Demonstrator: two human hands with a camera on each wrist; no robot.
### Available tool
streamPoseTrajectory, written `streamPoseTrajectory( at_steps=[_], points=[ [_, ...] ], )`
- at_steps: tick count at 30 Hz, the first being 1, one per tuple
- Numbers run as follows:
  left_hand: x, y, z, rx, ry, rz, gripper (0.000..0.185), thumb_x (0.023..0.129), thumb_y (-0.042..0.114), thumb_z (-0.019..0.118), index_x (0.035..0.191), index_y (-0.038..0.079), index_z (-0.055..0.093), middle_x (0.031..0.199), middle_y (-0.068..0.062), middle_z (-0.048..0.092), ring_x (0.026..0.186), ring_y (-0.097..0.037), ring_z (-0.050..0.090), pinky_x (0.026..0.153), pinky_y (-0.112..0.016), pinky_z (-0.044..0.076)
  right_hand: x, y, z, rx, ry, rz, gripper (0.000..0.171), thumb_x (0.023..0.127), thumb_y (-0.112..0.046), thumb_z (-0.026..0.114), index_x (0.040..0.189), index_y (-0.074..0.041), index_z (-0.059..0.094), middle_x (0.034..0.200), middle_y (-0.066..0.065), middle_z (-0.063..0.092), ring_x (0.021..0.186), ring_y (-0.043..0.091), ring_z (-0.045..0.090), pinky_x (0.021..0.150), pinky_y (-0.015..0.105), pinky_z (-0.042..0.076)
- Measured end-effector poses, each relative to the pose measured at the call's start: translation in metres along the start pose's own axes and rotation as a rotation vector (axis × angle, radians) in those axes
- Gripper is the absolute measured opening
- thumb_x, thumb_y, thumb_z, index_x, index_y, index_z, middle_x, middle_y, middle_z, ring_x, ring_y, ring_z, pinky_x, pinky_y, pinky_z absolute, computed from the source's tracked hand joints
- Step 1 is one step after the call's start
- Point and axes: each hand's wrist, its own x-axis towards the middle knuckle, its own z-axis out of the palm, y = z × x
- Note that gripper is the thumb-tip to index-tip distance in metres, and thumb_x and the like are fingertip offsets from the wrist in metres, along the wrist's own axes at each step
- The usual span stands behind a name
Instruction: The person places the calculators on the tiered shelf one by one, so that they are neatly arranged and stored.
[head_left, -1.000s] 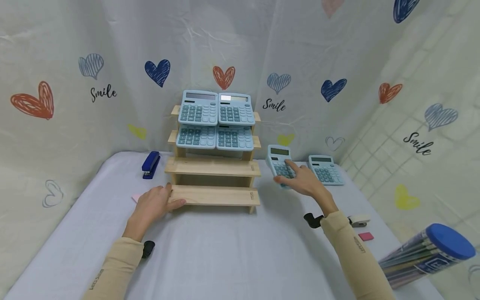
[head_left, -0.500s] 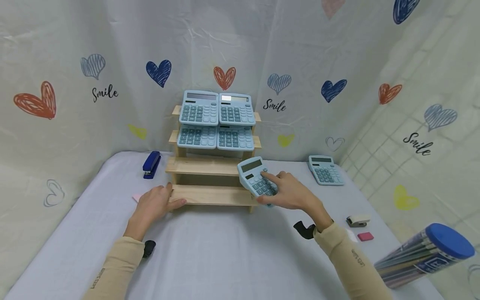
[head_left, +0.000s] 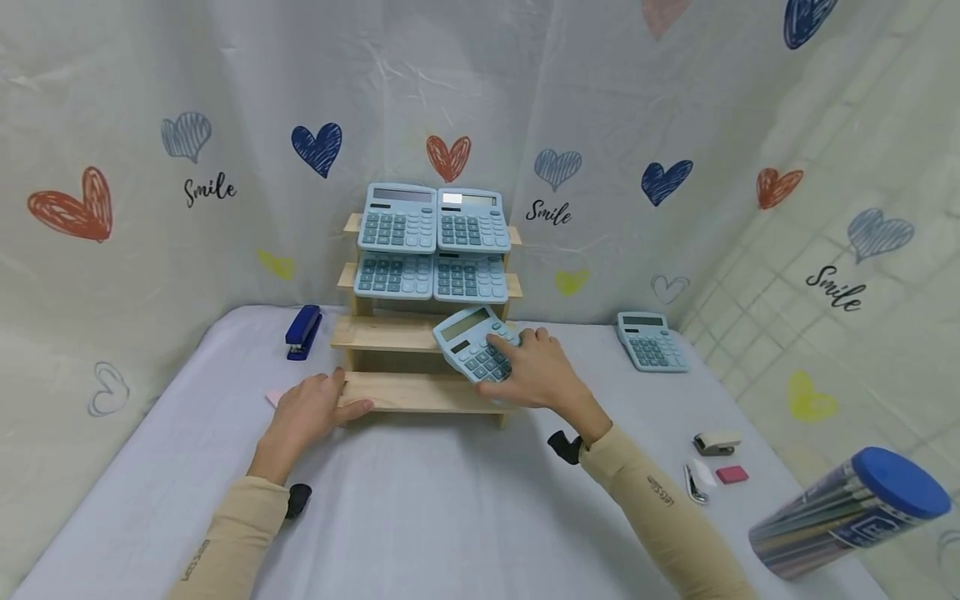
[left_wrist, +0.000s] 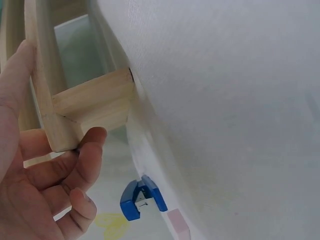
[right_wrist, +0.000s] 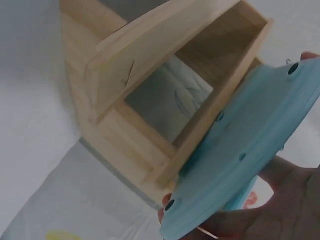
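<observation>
A stepped wooden shelf (head_left: 408, 333) stands at the back of the white table (head_left: 450, 517). Its two upper steps each carry two light blue calculators (head_left: 433, 218). My right hand (head_left: 513, 367) grips another blue calculator (head_left: 468, 340), tilted over the right half of the third step. From the right wrist, that calculator's underside (right_wrist: 250, 150) hangs just above the shelf's steps (right_wrist: 150, 90). My left hand (head_left: 330, 404) holds the left end of the bottom step, thumb on top. In the left wrist view, its fingers (left_wrist: 87, 155) curl against the shelf's corner (left_wrist: 92, 107).
One more calculator (head_left: 651, 340) lies at the back right. A blue stapler (head_left: 302, 331) and a pink pad (head_left: 272, 397) lie left of the shelf. At the right are a small white stapler (head_left: 716, 442), a pink eraser (head_left: 731, 474) and a blue-capped tube of pencils (head_left: 847, 508).
My right hand lifted the calculator from the table at the back right and carried it left to the shelf's third step. The left hand stayed on the bottom step.
</observation>
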Motion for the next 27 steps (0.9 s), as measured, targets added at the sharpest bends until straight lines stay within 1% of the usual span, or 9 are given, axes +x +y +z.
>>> streamPoseTrajectory(
  at_steps=[4, 7, 10, 13, 15, 17, 19, 22, 27],
  points=[
    [-0.001, 0.0, 0.001, 0.0, 0.007, -0.002, 0.079, 0.089, 0.055, 0.069, 0.132, -0.01, 0.054, 0.107, -0.029, 0.068, 0.088, -0.04, 0.067, 0.072, -0.054, 0.053, 0.011, -0.016, 0.01, 0.036, 0.038, 0.058, 0.083, 0.079, -0.073, 0.06, 0.146, -0.023, 0.054, 0.132, 0.032, 0.054, 0.115, 0.046, 0.052, 0.096, 0.058, 0.043],
    [-0.001, 0.0, 0.001, 0.001, 0.009, -0.002, 0.079, 0.089, 0.055, 0.069, 0.131, -0.01, 0.054, 0.107, -0.03, 0.068, 0.087, -0.04, 0.067, 0.072, -0.054, 0.053, 0.018, -0.03, 0.017, 0.043, 0.078, 0.095, 0.084, 0.08, -0.076, 0.059, 0.145, -0.023, 0.054, 0.132, 0.032, 0.053, 0.115, 0.046, 0.051, 0.097, 0.057, 0.042],
    [-0.001, 0.0, 0.001, 0.005, 0.01, -0.004, 0.079, 0.089, 0.055, 0.069, 0.131, -0.01, 0.054, 0.107, -0.03, 0.068, 0.087, -0.04, 0.067, 0.071, -0.053, 0.053, 0.027, -0.044, 0.022, 0.044, 0.092, 0.122, 0.088, 0.082, -0.08, 0.054, 0.147, -0.021, 0.052, 0.135, 0.033, 0.051, 0.117, 0.045, 0.049, 0.101, 0.055, 0.041],
    [-0.001, 0.0, 0.001, 0.003, 0.01, -0.006, 0.079, 0.089, 0.055, 0.069, 0.131, -0.009, 0.054, 0.106, -0.029, 0.068, 0.086, -0.039, 0.067, 0.071, -0.053, 0.053, 0.036, -0.057, 0.023, 0.089, 0.054, 0.134, 0.094, 0.083, -0.083, 0.049, 0.152, -0.019, 0.046, 0.141, 0.034, 0.044, 0.124, 0.043, 0.044, 0.106, 0.052, 0.039],
    [0.0, 0.0, 0.001, 0.001, 0.008, -0.009, 0.078, 0.089, 0.055, 0.069, 0.131, -0.009, 0.054, 0.106, -0.029, 0.068, 0.086, -0.038, 0.067, 0.071, -0.052, 0.053, 0.042, -0.065, 0.022, 0.128, 0.015, 0.127, 0.098, 0.083, -0.084, 0.049, 0.155, -0.017, 0.04, 0.145, 0.034, 0.039, 0.129, 0.042, 0.04, 0.108, 0.05, 0.039],
    [0.0, 0.0, 0.001, -0.003, 0.004, -0.012, 0.078, 0.089, 0.055, 0.07, 0.131, -0.009, 0.054, 0.105, -0.029, 0.068, 0.085, -0.037, 0.067, 0.071, -0.052, 0.053, 0.048, -0.073, 0.022, 0.151, -0.011, 0.104, 0.101, 0.083, -0.084, 0.05, 0.156, -0.016, 0.037, 0.145, 0.034, 0.039, 0.128, 0.04, 0.037, 0.107, 0.047, 0.041],
    [0.001, 0.0, 0.001, -0.002, 0.0, -0.014, 0.078, 0.089, 0.055, 0.069, 0.131, -0.009, 0.054, 0.106, -0.029, 0.068, 0.086, -0.037, 0.067, 0.071, -0.052, 0.053, 0.054, -0.08, 0.023, 0.137, -0.013, 0.074, 0.102, 0.083, -0.084, 0.05, 0.156, -0.015, 0.037, 0.142, 0.034, 0.042, 0.126, 0.038, 0.038, 0.106, 0.045, 0.042],
    [0.001, 0.001, 0.002, -0.002, -0.003, -0.014, 0.079, 0.09, 0.055, 0.068, 0.132, -0.01, 0.054, 0.108, -0.03, 0.068, 0.088, -0.039, 0.067, 0.073, -0.053, 0.053, 0.065, -0.09, 0.026, 0.091, 0.009, 0.046, 0.101, 0.084, -0.085, 0.046, 0.155, -0.013, 0.039, 0.14, 0.031, 0.046, 0.122, 0.037, 0.039, 0.107, 0.043, 0.039],
    [0.002, 0.0, 0.003, -0.001, 0.008, -0.008, 0.078, 0.09, 0.055, 0.068, 0.131, -0.01, 0.055, 0.108, -0.03, 0.068, 0.091, -0.041, 0.068, 0.073, -0.054, 0.054, 0.08, -0.11, 0.032, 0.002, 0.045, 0.046, 0.102, 0.084, -0.088, 0.039, 0.151, -0.012, 0.043, 0.137, 0.029, 0.051, 0.119, 0.036, 0.046, 0.11, 0.043, 0.034]
  ],
)
